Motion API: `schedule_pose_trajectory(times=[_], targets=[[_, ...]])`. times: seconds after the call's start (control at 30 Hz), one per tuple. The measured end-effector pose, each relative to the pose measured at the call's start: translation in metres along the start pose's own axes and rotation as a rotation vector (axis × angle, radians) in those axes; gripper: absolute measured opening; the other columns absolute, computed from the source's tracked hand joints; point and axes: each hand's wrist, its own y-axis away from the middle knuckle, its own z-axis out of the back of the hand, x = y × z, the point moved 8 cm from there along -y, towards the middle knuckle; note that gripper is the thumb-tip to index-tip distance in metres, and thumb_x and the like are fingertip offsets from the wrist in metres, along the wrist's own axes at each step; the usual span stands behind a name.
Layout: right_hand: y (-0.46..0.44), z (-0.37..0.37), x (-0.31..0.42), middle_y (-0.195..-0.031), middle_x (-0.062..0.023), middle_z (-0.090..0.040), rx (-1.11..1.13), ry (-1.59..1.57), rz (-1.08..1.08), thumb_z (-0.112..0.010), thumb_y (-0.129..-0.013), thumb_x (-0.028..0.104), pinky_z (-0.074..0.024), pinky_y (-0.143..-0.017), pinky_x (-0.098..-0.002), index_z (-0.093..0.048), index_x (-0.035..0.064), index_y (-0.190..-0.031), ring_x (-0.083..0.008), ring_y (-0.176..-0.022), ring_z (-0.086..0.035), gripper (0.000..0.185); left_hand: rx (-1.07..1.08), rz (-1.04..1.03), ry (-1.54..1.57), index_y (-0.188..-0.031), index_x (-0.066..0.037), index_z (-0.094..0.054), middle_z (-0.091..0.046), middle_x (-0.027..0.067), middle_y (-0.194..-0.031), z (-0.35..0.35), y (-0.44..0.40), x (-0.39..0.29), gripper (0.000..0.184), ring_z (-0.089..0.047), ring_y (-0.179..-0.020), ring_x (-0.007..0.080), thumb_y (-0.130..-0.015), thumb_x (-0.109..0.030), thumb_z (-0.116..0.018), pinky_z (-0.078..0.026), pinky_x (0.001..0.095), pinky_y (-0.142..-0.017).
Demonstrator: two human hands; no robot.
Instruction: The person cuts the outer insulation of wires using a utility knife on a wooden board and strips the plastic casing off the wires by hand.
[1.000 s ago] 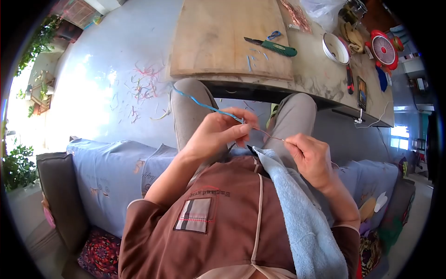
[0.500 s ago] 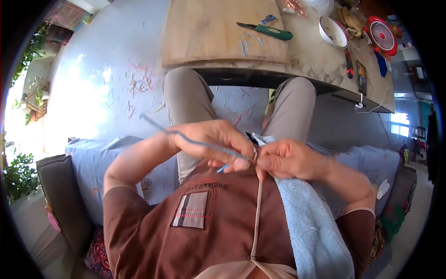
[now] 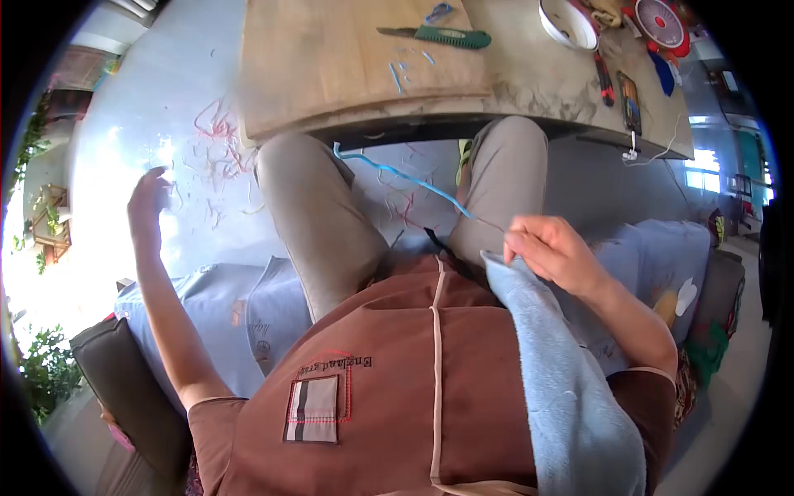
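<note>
My right hand (image 3: 552,255) is closed in a pinch over my right thigh. A thin brown, bare strand runs from its fingertips into a blue-coated wire (image 3: 403,175), which stretches to the left between my knees. A light blue towel (image 3: 562,372) lies along my right side, its upper end just under the right fingers; whether they grip it too, I cannot tell. My left hand (image 3: 149,202) is stretched far out to the left above the floor, blurred, so its fingers are unclear.
A wooden board (image 3: 314,74) on the table holds a green-handled folding saw (image 3: 451,35), blue scissors (image 3: 438,12) and blue scraps (image 3: 395,78). Right of it are a white bowl (image 3: 569,25), red-handled tool (image 3: 605,80) and phone (image 3: 628,103). Coloured scraps (image 3: 219,140) litter the floor.
My hands have parted from close together above my lap. The left has swung far out left; the right has moved slightly right and up, with the wire stretching out from it.
</note>
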Motion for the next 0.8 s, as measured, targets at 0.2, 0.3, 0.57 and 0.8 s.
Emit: schedule_pose_trajectory(times=[0.2,0.3,0.57,0.8], targets=[[-0.024,0.021,0.056,-0.056,-0.0047,-0.053,-0.397,0.7,0.521,-0.054,-0.088,0.018,-0.0353,-0.046,-0.0307,-0.055,0.0052,-0.076,-0.0167,-0.046,-0.048,0.018,-0.184,0.108,-0.139,-0.126,-0.002,-0.044,-0.056,0.0148,-0.113,-0.075,-0.001,-0.046,0.044,-0.057,-0.095,0.0195,-0.089,-0.025,-0.05,-0.045,0.0322,-0.081],[-0.04,0.025,0.076,-0.058,-0.0097,-0.052,-0.552,0.97,0.659,-0.058,-0.085,0.017,-0.0389,-0.046,-0.0333,-0.054,0.0068,-0.076,-0.0241,-0.05,-0.052,0.014,0.28,-0.103,0.296,-0.108,-0.004,-0.06,-0.064,0.0056,-0.098,-0.183,0.021,-0.121,0.025,-0.06,-0.079,0.0136,-0.089,-0.012,-0.045,-0.048,0.0264,-0.073],[-0.117,0.03,0.122,-0.063,-0.0104,-0.059,-0.646,0.733,0.757,-0.056,-0.086,0.021,-0.044,-0.051,-0.0327,-0.057,0.0057,-0.084,-0.0238,-0.057,-0.058,0.015,0.471,0.02,1.271,-0.129,0.001,-0.038,-0.058,0.0113,-0.108,-0.319,0.037,-0.226,0.043,-0.056,-0.1,0.0177,-0.095,-0.026,-0.042,-0.045,0.0306,-0.084],[-0.226,0.061,0.117,-0.07,0.001,-0.059,-0.333,0.159,0.601,-0.053,-0.09,0.03,-0.042,-0.054,-0.0228,-0.061,0.0022,-0.086,-0.0057,-0.058,-0.051,0.029,0.189,0.033,1.271,-0.103,-0.002,-0.052,-0.055,0.0018,-0.071,-0.307,-0.026,-0.213,0.023,-0.052,-0.058,0.0084,-0.095,-0.022,-0.044,-0.044,0.0212,-0.054]])
